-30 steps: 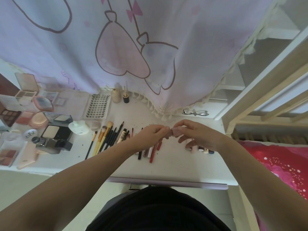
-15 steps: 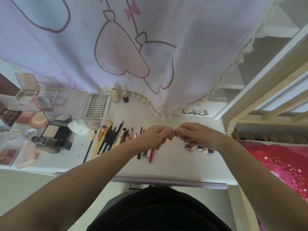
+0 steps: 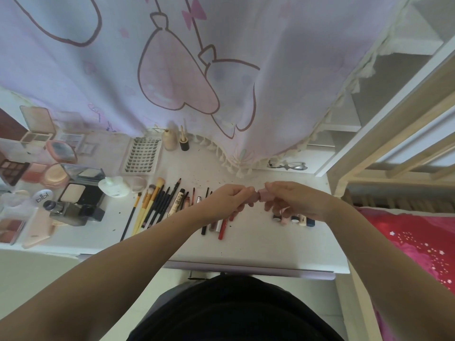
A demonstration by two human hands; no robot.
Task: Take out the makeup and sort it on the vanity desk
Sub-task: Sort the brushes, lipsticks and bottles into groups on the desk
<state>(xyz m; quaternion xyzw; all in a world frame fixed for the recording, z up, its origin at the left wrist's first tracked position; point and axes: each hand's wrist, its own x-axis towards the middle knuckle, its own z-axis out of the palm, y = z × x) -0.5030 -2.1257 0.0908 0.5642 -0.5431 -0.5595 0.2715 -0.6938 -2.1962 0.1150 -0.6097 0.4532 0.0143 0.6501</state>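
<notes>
Above the middle of a white table (image 3: 258,244), a person's left hand (image 3: 229,198) and right hand (image 3: 295,200) meet over a small pink makeup tube (image 3: 264,195), fingers of each hand curled and pinching an end of it; whether the tube is in one piece or its cap is parting from it cannot be made out behind the fingertips.

Under the left wrist a row of pencils (image 3: 221,227) lies partly hidden, only their near ends showing toward the front edge. A short line of small lipsticks (image 3: 293,219) sits below the right hand, half covered by it. Left of the hands, makeup brushes (image 3: 152,205) lie side by side, pointing from the back toward the front edge. A lash tray (image 3: 142,156) rests near the back edge beside two small bottles (image 3: 174,141). Compacts and palettes (image 3: 56,173) crowd the left end of the table, some cut off by the frame.

A bare strip of table runs along the front edge beneath the forearms, and more bare surface lies at the right end. A lilac printed curtain (image 3: 172,70) hangs over the back edge, its fringe brushing the surface; a pair of glasses (image 3: 288,166) lies at the back right corner. A pale bed frame (image 3: 394,134) stands at the right edge, with a red bedspread (image 3: 418,242) beyond.
</notes>
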